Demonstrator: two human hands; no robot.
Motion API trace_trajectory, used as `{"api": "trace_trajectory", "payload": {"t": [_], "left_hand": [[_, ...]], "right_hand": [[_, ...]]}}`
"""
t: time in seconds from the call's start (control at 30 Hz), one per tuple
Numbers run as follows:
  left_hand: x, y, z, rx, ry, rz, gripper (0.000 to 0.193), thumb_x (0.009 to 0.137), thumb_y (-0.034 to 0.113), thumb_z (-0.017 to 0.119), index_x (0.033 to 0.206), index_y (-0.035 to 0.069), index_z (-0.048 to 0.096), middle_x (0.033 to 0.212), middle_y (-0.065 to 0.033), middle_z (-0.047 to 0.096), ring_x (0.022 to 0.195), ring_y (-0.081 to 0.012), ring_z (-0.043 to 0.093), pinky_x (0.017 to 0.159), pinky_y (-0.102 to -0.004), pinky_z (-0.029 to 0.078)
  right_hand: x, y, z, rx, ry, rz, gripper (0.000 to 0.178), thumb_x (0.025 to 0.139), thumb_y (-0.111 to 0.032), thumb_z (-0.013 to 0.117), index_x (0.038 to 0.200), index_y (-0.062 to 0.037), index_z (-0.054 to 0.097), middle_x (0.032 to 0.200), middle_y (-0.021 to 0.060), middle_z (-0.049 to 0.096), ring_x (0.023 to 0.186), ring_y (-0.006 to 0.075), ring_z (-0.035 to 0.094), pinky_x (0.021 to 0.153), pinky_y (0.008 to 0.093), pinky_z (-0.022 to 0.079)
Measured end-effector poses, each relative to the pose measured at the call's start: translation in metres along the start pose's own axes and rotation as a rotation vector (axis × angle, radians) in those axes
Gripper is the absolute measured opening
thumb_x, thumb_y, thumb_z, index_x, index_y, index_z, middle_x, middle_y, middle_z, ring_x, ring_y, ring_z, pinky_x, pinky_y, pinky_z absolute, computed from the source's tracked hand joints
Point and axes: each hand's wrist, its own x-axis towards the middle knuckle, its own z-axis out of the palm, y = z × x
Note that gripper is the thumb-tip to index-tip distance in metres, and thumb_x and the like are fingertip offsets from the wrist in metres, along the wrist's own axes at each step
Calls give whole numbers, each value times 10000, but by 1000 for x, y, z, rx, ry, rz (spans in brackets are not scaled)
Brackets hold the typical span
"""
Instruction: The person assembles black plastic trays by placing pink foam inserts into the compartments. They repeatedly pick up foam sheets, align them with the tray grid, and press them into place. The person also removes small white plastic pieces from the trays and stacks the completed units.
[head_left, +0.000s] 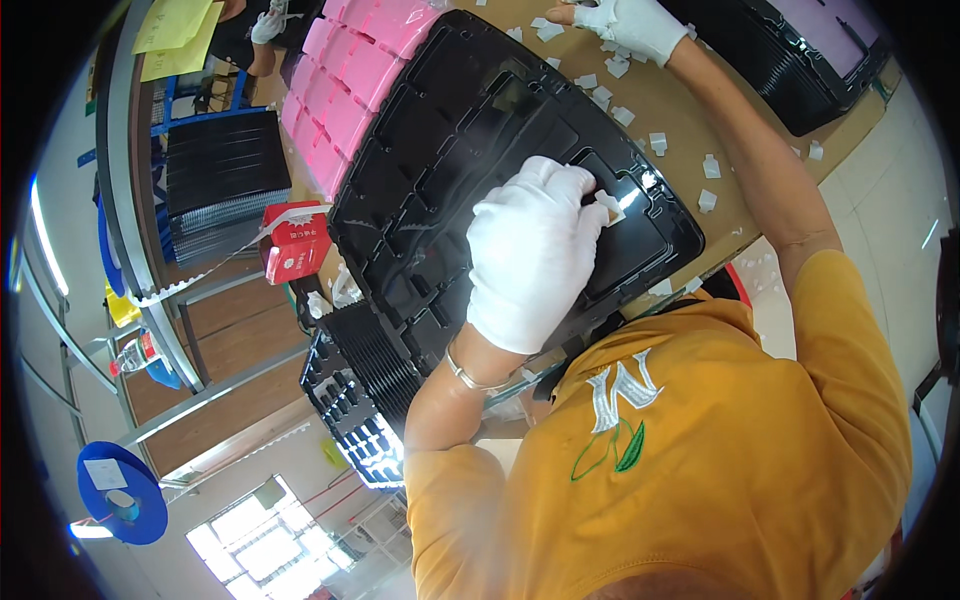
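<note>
In the head view, a large black plastic tray (440, 215) fills the middle of the frame, its lower right end close to the person's orange shirt (720, 440), which seems to bring its smooth, recessed end within easy reach of a bent arm. The white-gloved left hand (530, 250) lies over that end at the centre, its fingers curled inward; a small white piece (608, 205) shows right at the glove's edge, above the recess, but whether it is pinched or merely touched I cannot tell. At the top edge the right hand (640, 28), also gloved with a bare fingertip showing, stretches away among loose white tabs (657, 143); the border cuts it off, so its grasp cannot be told. Those tabs are strewn on the brown tabletop (735, 165) along the tray's right side, probably so that this hand can pick from them without crossing the other. Pink trays (350, 70) at upper left and a dark stack (795, 65) at upper right flank the area, apparently set aside to leave the middle free. Left of centre, a white strip (225, 262) trails by a red box (298, 243), perhaps kept there as supply.
</note>
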Motion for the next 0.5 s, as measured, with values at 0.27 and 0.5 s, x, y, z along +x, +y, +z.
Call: {"api": "trace_trajectory", "payload": {"t": [0.27, 0.5], "left_hand": [[-4, -6, 4, -150, -32, 23, 100, 747, 122, 704, 819, 96, 639, 824, -71, 623, 679, -280, 629, 606, -365, 494], [-7, 5, 0, -18, 12, 38, 152, 743, 39, 676, 893, 48, 659, 823, -90, 622, 700, -251, 632, 629, -319, 505]], "right_hand": [[6, 8, 3, -42, 43, -150, 257, 839, -272, 668, 802, -21, 635, 722, 184, 603, 628, 297, 592, 627, 372, 470], [6, 16, -4, -171, 101, -271, 238, 828, -269, 664, 801, -33, 650, 743, 194, 610, 687, 363, 604, 636, 406, 476]]}}
